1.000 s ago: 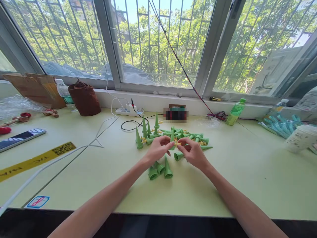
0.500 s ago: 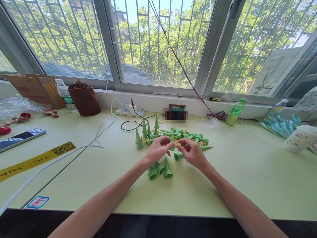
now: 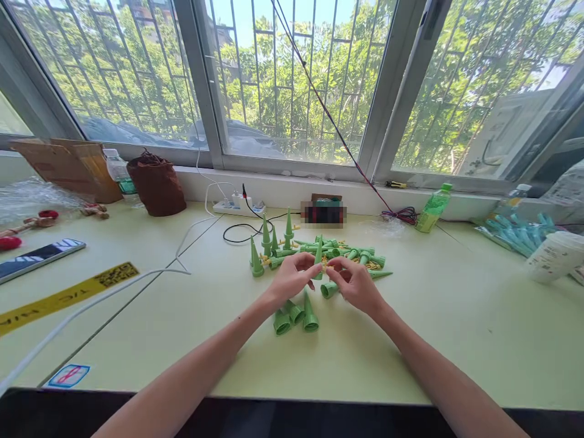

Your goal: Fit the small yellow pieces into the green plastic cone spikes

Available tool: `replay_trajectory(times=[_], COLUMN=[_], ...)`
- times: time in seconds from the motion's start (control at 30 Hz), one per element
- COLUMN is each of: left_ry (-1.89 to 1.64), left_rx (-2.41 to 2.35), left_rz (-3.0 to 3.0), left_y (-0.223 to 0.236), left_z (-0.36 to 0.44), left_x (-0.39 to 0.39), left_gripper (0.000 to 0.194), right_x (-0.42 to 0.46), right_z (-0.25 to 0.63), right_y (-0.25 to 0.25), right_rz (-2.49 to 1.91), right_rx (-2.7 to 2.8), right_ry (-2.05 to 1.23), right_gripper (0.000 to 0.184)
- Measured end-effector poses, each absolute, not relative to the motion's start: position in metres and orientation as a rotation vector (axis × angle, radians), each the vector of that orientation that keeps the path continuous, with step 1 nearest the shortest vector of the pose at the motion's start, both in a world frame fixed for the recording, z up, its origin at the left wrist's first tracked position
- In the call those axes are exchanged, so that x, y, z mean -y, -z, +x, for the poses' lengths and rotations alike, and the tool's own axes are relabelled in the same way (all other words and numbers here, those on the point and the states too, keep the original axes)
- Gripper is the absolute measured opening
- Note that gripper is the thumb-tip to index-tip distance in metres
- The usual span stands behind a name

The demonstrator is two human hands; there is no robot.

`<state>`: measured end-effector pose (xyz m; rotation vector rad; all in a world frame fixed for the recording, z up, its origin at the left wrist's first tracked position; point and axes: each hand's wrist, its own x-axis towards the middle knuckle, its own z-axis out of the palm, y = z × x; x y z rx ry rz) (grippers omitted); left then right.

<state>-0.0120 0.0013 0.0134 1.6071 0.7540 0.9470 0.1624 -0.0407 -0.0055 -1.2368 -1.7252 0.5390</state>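
Over the middle of the table, my left hand [image 3: 295, 277] is closed around a green plastic watering spike [image 3: 319, 250], its pointed end upward. My right hand [image 3: 354, 281] pinches a small yellow valve [image 3: 324, 267] at the side of that spike; the fingers hide most of it. Nearer to me lie several loose green spikes [image 3: 310, 317], open ends facing me. Behind my left hand, several spikes with yellow valves stand upright [image 3: 257, 261]. A pile of green spikes and yellow parts [image 3: 365, 252] spreads behind my right hand.
A power strip [image 3: 239, 208] and black cable lie by the window sill. On the left are a brown pouch [image 3: 156, 185], a phone [image 3: 41, 258] and a white cable [image 3: 104, 298]. A green bottle [image 3: 433, 208] and white cup [image 3: 556, 257] stand on the right.
Both hands stay almost in place on the spike and its yellow valve. The whole view shifts very slightly; nothing else visibly moves.
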Motion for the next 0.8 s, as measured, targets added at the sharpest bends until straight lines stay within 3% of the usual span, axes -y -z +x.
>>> replay_trajectory(times=[0.8], left_ry=[-0.943], left_rx=[-0.751], left_rz=[1.619], left_y=[-0.0082], left_z=[-0.0124], left_x=[-0.0051], left_gripper=[0.03], right_x=[0.0385], right_z=[0.1635], right_y=[0.0099], right_rz=[-1.186], right_rx=[1.725], right_ry=[-0.56], right_gripper=[0.021])
